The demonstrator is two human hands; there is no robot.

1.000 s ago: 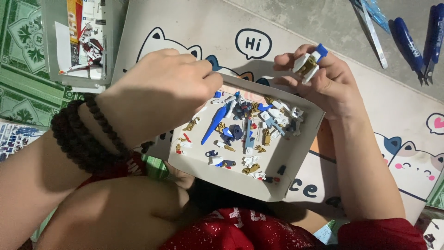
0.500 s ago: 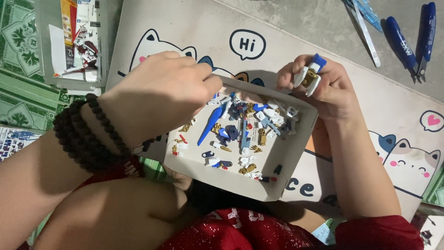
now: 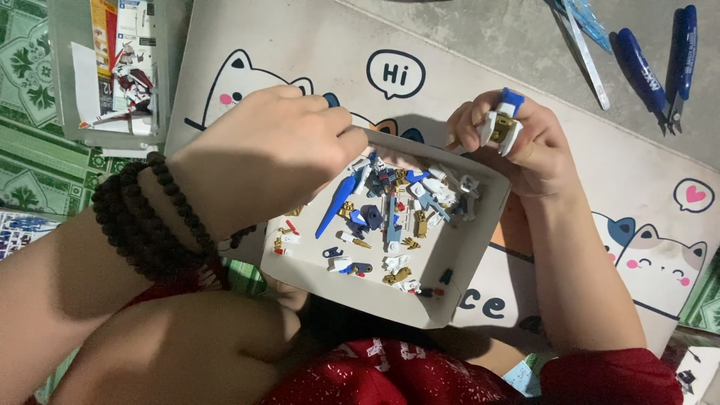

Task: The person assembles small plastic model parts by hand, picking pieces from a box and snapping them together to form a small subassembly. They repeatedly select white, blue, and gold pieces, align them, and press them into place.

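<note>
While the left hand point(image 3: 262, 154) hovers curled over the near-left corner of the white tray point(image 3: 472, 247), fingertips pinched together on something too small to make out, the right hand point(image 3: 517, 142) is closed around a small white, gold and blue model part point(image 3: 501, 124) just above the tray's far edge. That part stands roughly upright, blue tip pointing away from the person. Loose small pieces point(image 3: 390, 217) litter the tray.

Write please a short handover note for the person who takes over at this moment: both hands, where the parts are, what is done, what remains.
Left hand: closed, fingertips reaching into the tray at its far edge; whether it grips anything is hidden.
Right hand: holds a small white, blue and gold assembly above the tray's far corner.
Loose model parts lie in the tray; blue nippers lie on the floor, far right.
Done: one small assembly built.
Left: many loose parts.
</note>
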